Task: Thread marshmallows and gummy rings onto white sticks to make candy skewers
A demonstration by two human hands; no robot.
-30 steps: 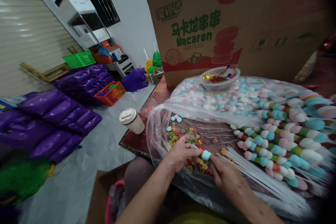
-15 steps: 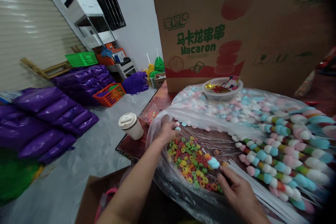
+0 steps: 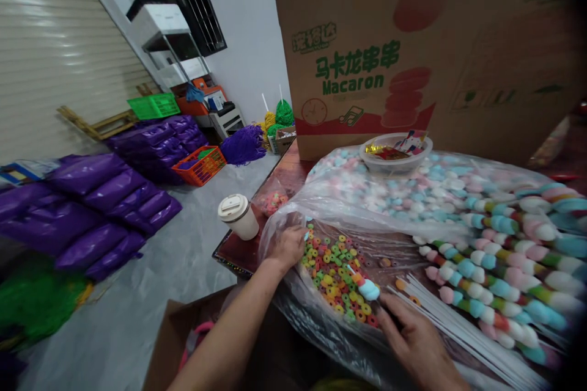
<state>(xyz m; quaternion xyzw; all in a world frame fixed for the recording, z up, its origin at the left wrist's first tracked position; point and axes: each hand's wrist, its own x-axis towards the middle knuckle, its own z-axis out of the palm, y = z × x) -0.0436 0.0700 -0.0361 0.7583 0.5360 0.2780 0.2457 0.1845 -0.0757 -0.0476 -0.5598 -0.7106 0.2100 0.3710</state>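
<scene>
My right hand [image 3: 415, 333] is closed on a candy skewer. A blue marshmallow [image 3: 369, 289] and a few gummy rings are threaded near its tip, which points up and left over the loose ring gummies [image 3: 332, 275]. At the left edge of that colourful pile is my left hand [image 3: 288, 247], fingers pinched together. A small pale blue marshmallow [image 3: 306, 236] shows at its fingertips, mostly hidden. Beside my right hand lies a bundle of white sticks [image 3: 463, 324]. Finished marshmallow skewers [image 3: 488, 293] are stacked to the right.
Behind the gummies, clear plastic [image 3: 330, 204] covers many loose marshmallows. A round plastic tub [image 3: 397, 162] with wrappers rests there, before a large cardboard box [image 3: 358, 18]. A lidded white cup [image 3: 241, 220] stands at the table's left corner. An open carton [image 3: 160, 342] is below.
My left hand has drawn down and back from the marshmallows toward the left edge of the gummy rings, with the small marshmallow at its fingertips. My right hand keeps the skewer in nearly the same place.
</scene>
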